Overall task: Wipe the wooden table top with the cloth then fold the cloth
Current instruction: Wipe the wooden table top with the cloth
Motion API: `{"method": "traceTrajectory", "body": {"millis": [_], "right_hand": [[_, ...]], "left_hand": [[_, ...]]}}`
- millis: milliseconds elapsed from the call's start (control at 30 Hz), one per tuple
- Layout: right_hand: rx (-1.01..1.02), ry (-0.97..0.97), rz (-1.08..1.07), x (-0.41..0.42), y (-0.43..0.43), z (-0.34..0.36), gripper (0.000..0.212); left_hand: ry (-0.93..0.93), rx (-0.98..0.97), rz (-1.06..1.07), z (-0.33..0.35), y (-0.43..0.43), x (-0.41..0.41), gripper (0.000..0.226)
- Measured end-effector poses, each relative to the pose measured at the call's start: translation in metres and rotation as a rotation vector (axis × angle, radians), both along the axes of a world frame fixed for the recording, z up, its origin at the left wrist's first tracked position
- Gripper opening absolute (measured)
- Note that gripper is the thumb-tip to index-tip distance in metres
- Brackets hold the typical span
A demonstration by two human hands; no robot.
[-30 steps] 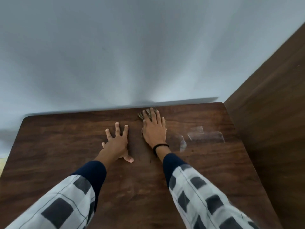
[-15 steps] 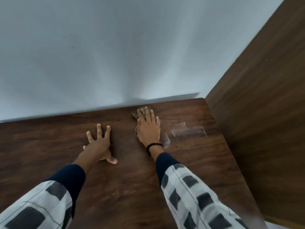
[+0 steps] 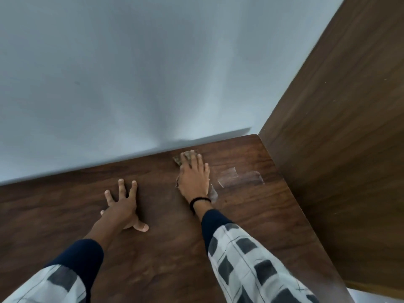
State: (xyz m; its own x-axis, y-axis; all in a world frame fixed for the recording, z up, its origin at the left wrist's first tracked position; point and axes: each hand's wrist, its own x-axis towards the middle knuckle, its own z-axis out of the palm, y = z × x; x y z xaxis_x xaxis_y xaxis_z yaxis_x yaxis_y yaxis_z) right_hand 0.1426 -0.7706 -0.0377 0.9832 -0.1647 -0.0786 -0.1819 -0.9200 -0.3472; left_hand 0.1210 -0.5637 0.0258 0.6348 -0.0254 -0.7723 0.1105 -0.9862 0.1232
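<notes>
Right hand [image 3: 194,178]: flat on the cloth [image 3: 179,159], fingers straight and close together, only slightly fanned. It presses down and pinches nothing. My read is that the flat palm spreads the load so the cloth drags as one pad instead of bunching.

Cloth: brownish and patterned, almost all of it under the right palm and fingers. A corner shows past the fingertips, a thin edge on the thumb side. It sits close to the far edge of the table top [image 3: 240,226], where the table meets the wall [image 3: 153,84].

Left hand [image 3: 122,206]: bare on the wood, well to the thumb side of the right hand. Fingers are spread wide, the thumb is out to the side, and it holds nothing. It looks like a brace for the forward lean, not a working hand.

Just off the right little finger there are pale glossy strips [image 3: 240,179] on the wood, with one more [image 3: 213,193] beside the wrist. I can't tell whether they are tape or residue. A black band [image 3: 200,201] is on the right wrist. A wooden side panel [image 3: 338,127] stands well beyond the strips.

Judgement: this is the wipe stage, and the fold has not started. The wood between the strips and the panel looks like the next patch to wipe. The cloth may catch on the strip edges.
</notes>
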Motion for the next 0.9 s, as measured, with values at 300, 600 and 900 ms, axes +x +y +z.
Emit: {"method": "traceTrajectory", "body": {"millis": [300, 600, 900], "right_hand": [[-0.033, -0.075, 0.173, -0.05, 0.019, -0.015, 0.055], [0.001, -0.038, -0.065, -0.096, 0.046, -0.013, 0.063], [-0.024, -0.02, -0.242, -0.082, 0.005, -0.007, 0.056]], "left_hand": [[0.0, 0.002, -0.002, 0.002, 0.0, 0.001, 0.147], [-0.004, 0.005, -0.002, -0.002, 0.001, 0.003, 0.149], [-0.012, -0.004, -0.015, -0.003, 0.002, 0.0, 0.149]]}}
